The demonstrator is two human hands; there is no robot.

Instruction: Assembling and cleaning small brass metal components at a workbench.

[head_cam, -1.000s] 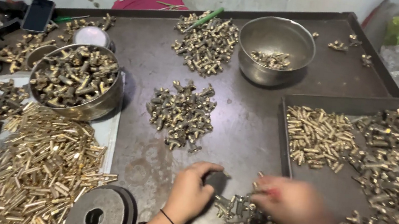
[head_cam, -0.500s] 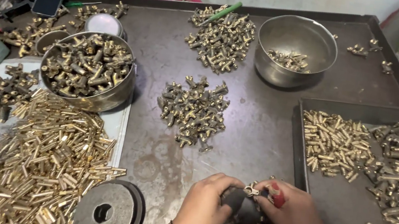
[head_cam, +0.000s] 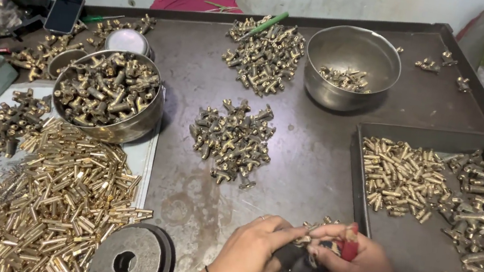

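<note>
Two hands, near edge of a dark metal table (head_cam: 313,164), both cut off at the wrist by the bottom of the frame.

Hard to make out: a small brass fitting (head_cam: 305,240), pinched where the fingertips of both hands meet, mostly covered by them; its shape cannot be told. A dark object lies beneath the hands, largely hidden. Loose brass parts under the hands are only partly visible.

Left hand (head_cam: 251,259): fingers curled, reaching rightward, thumb and forefinger closed on the small brass fitting; dark band at the wrist.

Right hand (head_cam: 355,269): fingers bent leftward onto the same fitting, with a small red item (head_cam: 350,247) held against them; what that item is cannot be told.

Surroundings: pile of brass fittings (head_cam: 232,141), centre of table, well apart from the hands. Tray (head_cam: 415,240), right, holding brass pins and darker fittings, running out of frame. Steel bowl (head_cam: 351,66), far right, a few parts inside. Full steel bowl (head_cam: 107,96), left. Heap of brass pins (head_cam: 46,204), near left. Dark round disc (head_cam: 132,259) with centre hole, near, partly cut off. Phone (head_cam: 64,11), far left.
</note>
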